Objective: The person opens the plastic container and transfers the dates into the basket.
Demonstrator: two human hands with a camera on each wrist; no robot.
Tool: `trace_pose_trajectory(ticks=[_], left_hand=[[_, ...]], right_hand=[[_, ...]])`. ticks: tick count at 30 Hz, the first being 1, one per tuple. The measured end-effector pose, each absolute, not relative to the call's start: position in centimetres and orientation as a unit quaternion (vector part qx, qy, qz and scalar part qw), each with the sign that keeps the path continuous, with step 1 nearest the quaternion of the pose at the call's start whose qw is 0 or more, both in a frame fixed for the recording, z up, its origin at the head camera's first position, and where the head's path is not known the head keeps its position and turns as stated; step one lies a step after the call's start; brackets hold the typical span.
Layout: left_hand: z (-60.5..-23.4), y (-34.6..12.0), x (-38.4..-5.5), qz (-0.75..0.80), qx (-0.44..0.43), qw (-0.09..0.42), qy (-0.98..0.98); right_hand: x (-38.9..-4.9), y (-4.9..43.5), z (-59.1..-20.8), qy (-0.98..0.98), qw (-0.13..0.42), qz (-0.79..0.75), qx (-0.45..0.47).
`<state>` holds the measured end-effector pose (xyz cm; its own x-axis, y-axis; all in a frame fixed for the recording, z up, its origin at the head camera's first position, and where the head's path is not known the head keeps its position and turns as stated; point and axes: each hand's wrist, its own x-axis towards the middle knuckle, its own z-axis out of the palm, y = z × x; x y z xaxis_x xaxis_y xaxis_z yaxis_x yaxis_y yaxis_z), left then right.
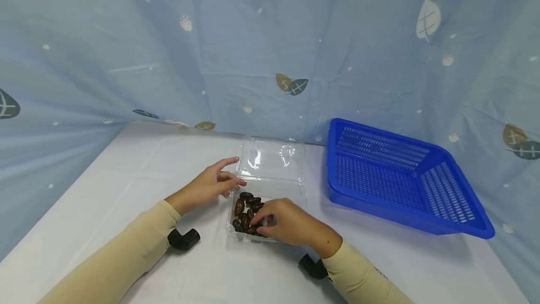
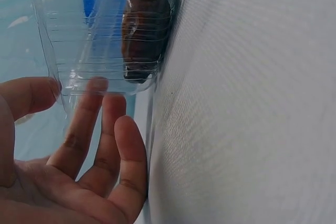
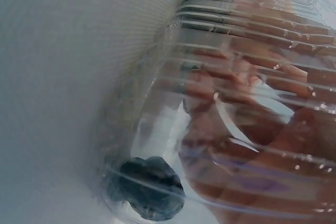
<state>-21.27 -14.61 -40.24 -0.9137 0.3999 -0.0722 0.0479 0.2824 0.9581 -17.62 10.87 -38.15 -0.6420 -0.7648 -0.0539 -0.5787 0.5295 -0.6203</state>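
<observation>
A clear plastic clamshell box (image 1: 249, 237) stands on the table with its lid (image 1: 274, 159) folded back. Several dark brown dates (image 1: 239, 207) lie inside; one date (image 2: 144, 35) shows through the wall in the left wrist view. My left hand (image 1: 206, 186) is at the box's left side, fingers loosely bent, with fingertips touching the rim and wall. Over the box's right part, my right hand (image 1: 287, 222) reaches in with bent fingers among the dates. Whether it pinches one is hidden. Through the ribbed plastic, the right wrist view shows the right hand (image 3: 252, 108) blurred, near a dark date (image 3: 149, 187).
A blue perforated plastic basket (image 1: 379, 177) stands to the right of the box. White cloth (image 1: 202, 266) covers the table. Behind it hangs a light blue curtain (image 1: 236, 50) with leaf prints. Black wrist mounts (image 1: 183, 239) stick out beside the sleeves.
</observation>
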Motion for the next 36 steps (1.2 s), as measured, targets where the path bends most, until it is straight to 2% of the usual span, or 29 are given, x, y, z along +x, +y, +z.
trace_pose_trajectory(ticks=[5,12,29,36], left_hand=[[-40.41,-14.63,-21.25,0.584,0.146,0.145,0.785],[-40.59,-14.69,-21.14,0.582,0.130,0.159,0.787],[-40.45,-14.42,-21.25,0.544,0.099,0.183,0.812],[-40.58,-14.25,-20.97,0.536,0.104,0.199,0.814]], right_hand=[[-17.58,10.88,-38.19,0.866,0.157,-0.280,-0.385],[-17.57,10.87,-38.17,0.865,0.171,-0.281,-0.378],[-17.44,11.02,-37.63,0.869,0.160,-0.273,-0.381],[-17.37,11.10,-37.96,0.860,0.178,-0.293,-0.378]])
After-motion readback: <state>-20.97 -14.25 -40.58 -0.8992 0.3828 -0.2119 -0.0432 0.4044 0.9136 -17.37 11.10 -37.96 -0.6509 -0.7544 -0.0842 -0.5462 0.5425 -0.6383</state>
